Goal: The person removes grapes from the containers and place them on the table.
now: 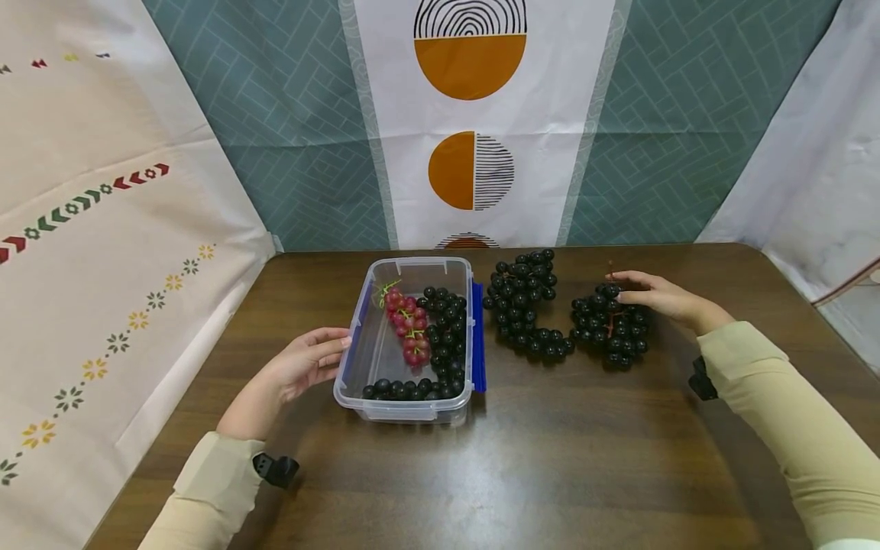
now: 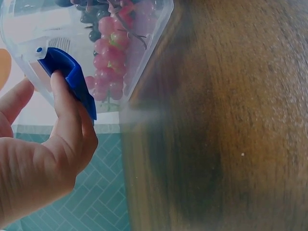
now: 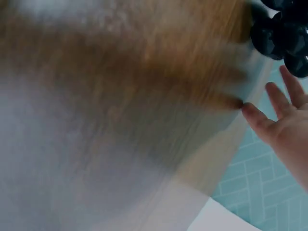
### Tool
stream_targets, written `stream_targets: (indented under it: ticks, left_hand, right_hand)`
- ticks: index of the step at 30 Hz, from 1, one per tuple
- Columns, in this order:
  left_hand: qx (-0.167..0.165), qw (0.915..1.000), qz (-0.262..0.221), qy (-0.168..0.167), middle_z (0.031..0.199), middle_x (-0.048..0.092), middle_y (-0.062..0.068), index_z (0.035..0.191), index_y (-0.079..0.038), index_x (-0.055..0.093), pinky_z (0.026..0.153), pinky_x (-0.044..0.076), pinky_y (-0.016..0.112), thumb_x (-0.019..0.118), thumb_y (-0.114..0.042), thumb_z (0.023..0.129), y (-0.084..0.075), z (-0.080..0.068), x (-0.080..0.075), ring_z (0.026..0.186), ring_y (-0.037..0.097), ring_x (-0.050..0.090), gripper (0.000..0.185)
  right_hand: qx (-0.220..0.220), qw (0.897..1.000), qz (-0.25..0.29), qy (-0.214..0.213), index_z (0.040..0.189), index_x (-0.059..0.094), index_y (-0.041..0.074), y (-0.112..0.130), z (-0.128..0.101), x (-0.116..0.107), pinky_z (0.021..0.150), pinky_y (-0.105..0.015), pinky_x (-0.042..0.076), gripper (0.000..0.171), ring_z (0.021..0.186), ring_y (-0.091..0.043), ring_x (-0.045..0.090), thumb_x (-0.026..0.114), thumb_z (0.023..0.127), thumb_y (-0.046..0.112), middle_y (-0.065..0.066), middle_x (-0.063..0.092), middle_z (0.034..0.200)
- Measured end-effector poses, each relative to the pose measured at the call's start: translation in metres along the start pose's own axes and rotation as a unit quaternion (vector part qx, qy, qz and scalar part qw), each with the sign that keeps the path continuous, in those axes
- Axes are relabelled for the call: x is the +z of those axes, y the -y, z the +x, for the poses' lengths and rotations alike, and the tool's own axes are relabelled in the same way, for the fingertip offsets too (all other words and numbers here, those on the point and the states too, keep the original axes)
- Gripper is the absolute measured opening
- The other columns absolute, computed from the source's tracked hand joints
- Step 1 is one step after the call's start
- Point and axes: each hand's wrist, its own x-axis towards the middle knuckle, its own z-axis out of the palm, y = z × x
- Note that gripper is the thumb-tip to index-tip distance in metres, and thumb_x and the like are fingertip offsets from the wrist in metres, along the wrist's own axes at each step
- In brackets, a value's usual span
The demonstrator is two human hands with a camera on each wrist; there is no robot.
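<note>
A clear plastic container (image 1: 385, 411) holds a bunch of red grapes (image 1: 408, 325) and black grapes (image 1: 450, 328) along its right and front sides. At its left wall, my left hand (image 1: 302, 363) grips the edge, and the left wrist view shows fingers behind a blue latch (image 2: 72, 79). My right hand (image 1: 663, 298) reaches over the rightmost bunch of black grapes (image 1: 622, 332), thumb at the grapes and fingers extended near the upright stem. In the right wrist view its fingers are spread beside dark grapes (image 3: 284, 36).
Between container and right hand lies another bunch of black grapes (image 1: 519, 298). A blue latch flap (image 1: 478, 336) hangs out along the container's right side. The brown wooden table (image 1: 550, 458) ends at patterned fabric (image 1: 309, 137) behind, with light cloth on both sides.
</note>
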Motion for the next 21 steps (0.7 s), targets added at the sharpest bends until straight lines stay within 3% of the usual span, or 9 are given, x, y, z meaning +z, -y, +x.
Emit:
stream_targets:
  ticks: [7, 11, 16, 21]
  left_hand:
    - [0.002, 1.0, 0.002, 0.002, 0.104, 0.063, -0.004, 0.135, 0.004, 0.035, 0.082, 0.052, 0.024, 0.054, -0.02, 0.098, 0.0, 0.001, -0.001, 0.096, 0.008, 0.062, 0.048]
    - [0.001, 1.0, -0.003, 0.002, 0.102, 0.064, -0.005, 0.134, 0.003, 0.036, 0.081, 0.052, 0.024, 0.054, -0.019, 0.097, -0.001, 0.001, -0.001, 0.094, 0.008, 0.063, 0.046]
    - [-0.001, 1.0, -0.001, 0.001, 0.101, 0.063, -0.006, 0.134, 0.003, 0.035, 0.081, 0.052, 0.023, 0.054, -0.019, 0.097, 0.0, 0.0, -0.002, 0.092, 0.006, 0.062, 0.047]
    - [0.0, 1.0, -0.004, 0.0, 0.1, 0.063, -0.007, 0.131, 0.0, 0.039, 0.081, 0.052, 0.023, 0.055, -0.02, 0.097, 0.002, 0.001, -0.002, 0.092, 0.006, 0.062, 0.043]
  right_hand:
    - [-0.01, 1.0, 0.017, 0.022, 0.144, 0.024, -0.007, 0.002, 0.004, 0.004, 0.103, -0.067, 0.019, 0.056, 0.137, -0.051, 0.012, 0.045, 0.099, 0.018, -0.032, 0.012, 0.151]
    - [-0.005, 1.0, -0.009, -0.004, 0.136, 0.033, -0.006, 0.002, 0.004, 0.006, 0.099, -0.065, 0.027, 0.049, 0.131, -0.049, 0.024, 0.049, 0.098, 0.02, -0.032, 0.023, 0.145]
    - [0.007, 0.998, -0.045, -0.051, 0.114, 0.047, -0.001, 0.006, 0.004, 0.009, 0.088, -0.044, 0.042, 0.033, 0.108, -0.028, 0.048, 0.055, 0.095, 0.026, -0.02, 0.048, 0.122]
    - [0.014, 0.992, -0.081, -0.092, 0.104, 0.051, 0.001, 0.011, 0.007, 0.011, 0.077, -0.031, 0.045, 0.031, 0.091, -0.013, 0.051, 0.061, 0.092, 0.028, -0.014, 0.057, 0.108]
